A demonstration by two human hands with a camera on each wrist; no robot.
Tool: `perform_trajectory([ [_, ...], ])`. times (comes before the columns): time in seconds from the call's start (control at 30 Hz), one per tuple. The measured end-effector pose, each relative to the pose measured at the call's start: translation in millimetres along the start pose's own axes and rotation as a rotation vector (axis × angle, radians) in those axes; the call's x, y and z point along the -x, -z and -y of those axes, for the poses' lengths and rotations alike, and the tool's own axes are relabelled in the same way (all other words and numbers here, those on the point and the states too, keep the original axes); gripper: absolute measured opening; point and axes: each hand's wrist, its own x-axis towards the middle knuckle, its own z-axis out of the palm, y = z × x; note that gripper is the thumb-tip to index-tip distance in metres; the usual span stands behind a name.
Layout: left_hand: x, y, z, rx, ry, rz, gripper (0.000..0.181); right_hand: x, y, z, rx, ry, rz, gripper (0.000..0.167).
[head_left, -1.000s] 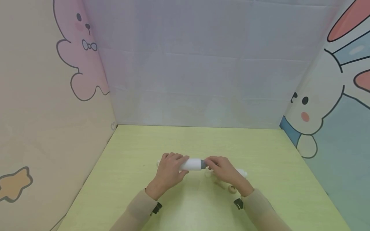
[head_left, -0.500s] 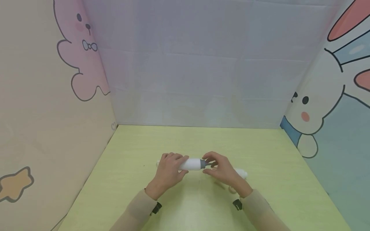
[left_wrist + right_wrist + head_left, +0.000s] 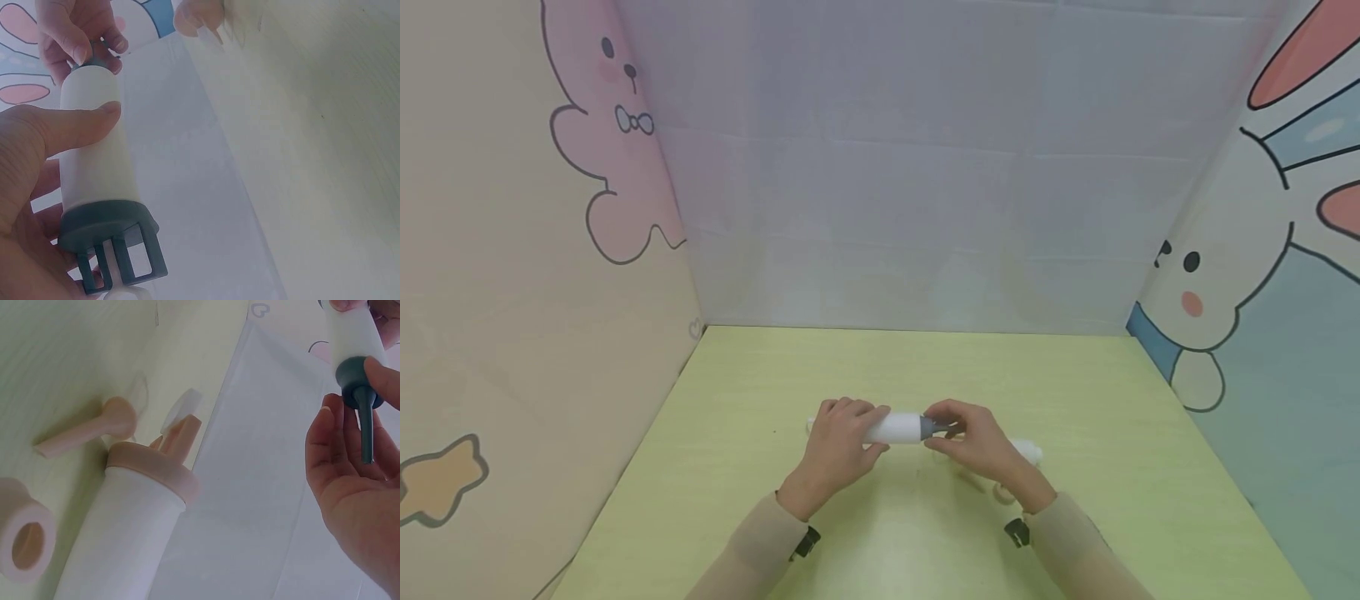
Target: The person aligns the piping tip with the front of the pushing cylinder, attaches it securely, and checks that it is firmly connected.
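In the head view, a white tube (image 3: 901,428) sits at six o'clock from centre, its teal nozzle (image 3: 366,428) pointing to three. The left hand (image 3: 842,437) grips the tube; the right hand (image 3: 973,435) pinches the nozzle's base. A second tube (image 3: 128,525) lies at three o'clock, a peach nozzle (image 3: 87,433) and peach ring (image 3: 14,495) at four, on the tabletop (image 3: 760,367).

Soft, diffuse light fills the head view, pale glare whitening the worktop (image 3: 895,542) at six o'clock; both wrist views look hazy, low in contrast.
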Motion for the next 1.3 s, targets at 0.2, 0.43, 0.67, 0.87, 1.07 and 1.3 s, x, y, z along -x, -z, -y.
perform_trajectory([
  [0.2, 0.6, -0.6, 1.1, 0.007, -0.004, -0.007, 0.049, -3.4, -7, -32, -0.002, -0.014, 0.000, 0.028],
  [0.43, 1.6, -0.5, 3.7, -0.015, 0.000, 0.006, 0.049, -6.4, -8, -40, -0.006, -0.005, 0.033, 0.026],
  [0.67, 3.9, -2.9, 9.5, -0.035, 0.016, 0.038, 0.050, -12.7, -12, -41, 0.025, -0.001, 0.063, 0.025],
  [0.87, 7.2, -6.3, 15.3, -0.032, 0.034, 0.068, 0.050, -16.5, -19, -42, 0.052, -0.028, 0.066, 0.026],
  [1.07, 10.7, -10.8, 23.7, -0.046, 0.064, 0.105, 0.049, -22.0, -30, -42, 0.093, -0.012, 0.060, 0.024],
  [1.3, 18.9, -13.3, 31.1, -0.059, 0.116, 0.149, 0.046, -28.0, -50, -49, 0.288, 0.043, 0.088, 0.022],
])
